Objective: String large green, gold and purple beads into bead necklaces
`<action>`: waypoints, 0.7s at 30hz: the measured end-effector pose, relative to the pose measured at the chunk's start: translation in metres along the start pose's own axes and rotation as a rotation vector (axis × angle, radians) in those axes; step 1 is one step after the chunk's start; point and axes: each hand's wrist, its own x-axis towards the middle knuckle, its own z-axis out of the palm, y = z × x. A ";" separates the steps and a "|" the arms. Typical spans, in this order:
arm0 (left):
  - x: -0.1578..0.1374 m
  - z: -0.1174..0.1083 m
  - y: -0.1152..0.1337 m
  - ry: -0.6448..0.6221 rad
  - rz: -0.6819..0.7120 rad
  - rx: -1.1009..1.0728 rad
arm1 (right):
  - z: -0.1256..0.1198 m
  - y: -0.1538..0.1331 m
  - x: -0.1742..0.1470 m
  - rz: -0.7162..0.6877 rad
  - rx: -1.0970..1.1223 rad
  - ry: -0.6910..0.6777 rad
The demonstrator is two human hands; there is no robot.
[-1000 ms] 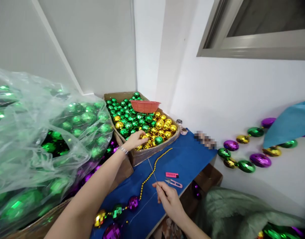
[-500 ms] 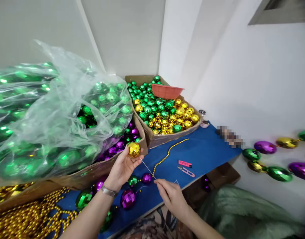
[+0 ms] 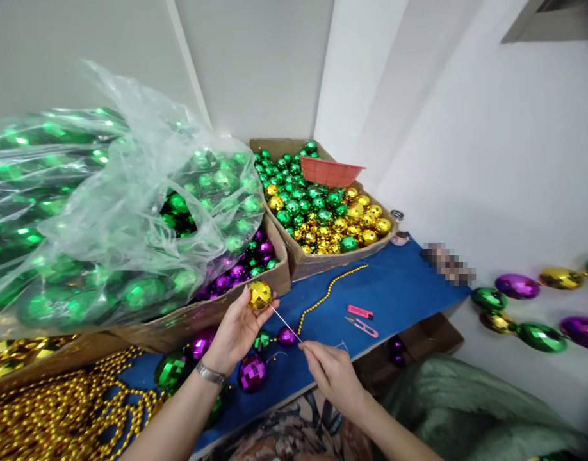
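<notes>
A shiny gold faceted ball [image 3: 260,296] is held in the fingers of my left hand [image 3: 239,330], above the blue table. My right hand [image 3: 333,371] pinches a thin pale rod, perhaps a needle [image 3: 285,324], whose far end meets the ball's lower right side; whether it enters the ball is too small to tell. Just below the left hand lie a purple ball [image 3: 252,373], a smaller purple ball [image 3: 287,336] and a green ball [image 3: 262,340]. A strand of small gold beads [image 3: 328,289] runs across the table behind the rod.
Pink thread snips [image 3: 362,326] and a pink box-like item [image 3: 360,312] lie right. Behind stand a cardboard box [image 3: 318,264] of green and gold balls with a red basket [image 3: 330,173], and a plastic bag [image 3: 130,211] of green balls. Gold bead strands [image 3: 58,416] heap at lower left.
The view has shifted slightly, so the scene sits a little farther right. Both hands keep their grips on the gold ball and the thin rod, with little movement between them.
</notes>
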 end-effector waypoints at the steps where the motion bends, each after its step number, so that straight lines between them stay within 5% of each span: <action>1: -0.001 -0.001 -0.002 -0.015 0.020 0.024 | 0.000 0.000 0.000 -0.001 -0.017 0.000; 6: -0.010 0.000 -0.017 -0.088 0.200 0.303 | 0.002 0.002 0.003 -0.011 -0.115 -0.035; 13: -0.019 -0.005 -0.031 -0.123 0.102 0.224 | 0.005 0.000 0.005 0.003 -0.005 -0.074; 21: -0.027 -0.011 -0.047 -0.158 0.171 0.382 | 0.015 0.003 0.007 -0.026 -0.047 -0.057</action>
